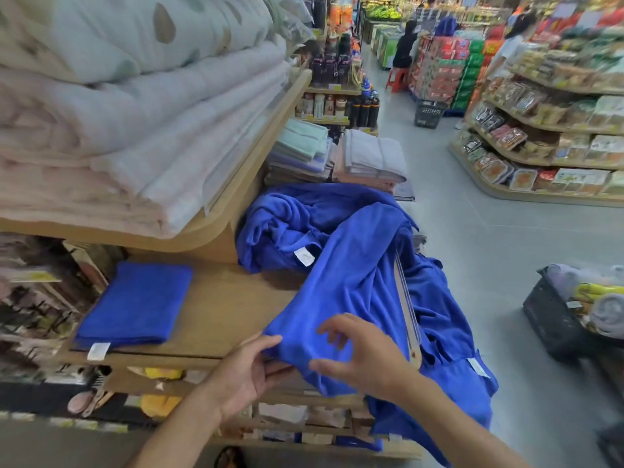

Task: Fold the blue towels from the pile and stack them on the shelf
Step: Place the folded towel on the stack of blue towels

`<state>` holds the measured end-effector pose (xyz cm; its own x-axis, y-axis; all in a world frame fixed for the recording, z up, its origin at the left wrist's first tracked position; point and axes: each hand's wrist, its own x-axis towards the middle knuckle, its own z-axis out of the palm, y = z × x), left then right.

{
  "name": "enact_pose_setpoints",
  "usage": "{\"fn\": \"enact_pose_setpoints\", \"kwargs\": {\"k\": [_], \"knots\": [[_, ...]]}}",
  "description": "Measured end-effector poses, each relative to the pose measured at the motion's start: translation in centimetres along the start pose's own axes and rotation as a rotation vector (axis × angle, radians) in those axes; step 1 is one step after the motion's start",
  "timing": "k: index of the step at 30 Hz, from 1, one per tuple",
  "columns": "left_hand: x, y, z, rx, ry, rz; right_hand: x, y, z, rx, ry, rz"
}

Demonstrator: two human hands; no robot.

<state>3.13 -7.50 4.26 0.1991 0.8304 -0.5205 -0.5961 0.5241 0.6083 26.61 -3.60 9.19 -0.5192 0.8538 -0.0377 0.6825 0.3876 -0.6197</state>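
A folded blue towel lies flat on the left of the wooden shelf, its white tag at the front edge. A heap of loose blue towels sits at the shelf's right end and spills down over its corner. One unfolded blue towel stretches from the heap toward me. My left hand pinches this towel's near left corner, thumb on top. Just right of it, my right hand hovers over the towel's near edge with fingers spread and loosely bent, gripping nothing that I can see.
Thick quilts fill the shelf above. Folded pastel towels are stacked behind the blue heap. A black basket with rolled cloths stands on the aisle floor at right. People and a black basket are far down the aisle.
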Motion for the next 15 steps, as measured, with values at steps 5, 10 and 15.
{"fn": "enact_pose_setpoints", "kwargs": {"k": [5,10,15], "knots": [[-0.3,1.3,2.0,0.142,-0.133,-0.132,0.6,-1.9,2.8,-0.048,0.142,-0.126],[3.9,3.6,4.0,0.335,0.050,-0.129,-0.3,-1.2,1.2,0.080,0.077,-0.228],[10.2,5.3,10.0,0.424,-0.039,-0.081,-2.2,-1.6,0.1,0.129,0.045,-0.221]]}}
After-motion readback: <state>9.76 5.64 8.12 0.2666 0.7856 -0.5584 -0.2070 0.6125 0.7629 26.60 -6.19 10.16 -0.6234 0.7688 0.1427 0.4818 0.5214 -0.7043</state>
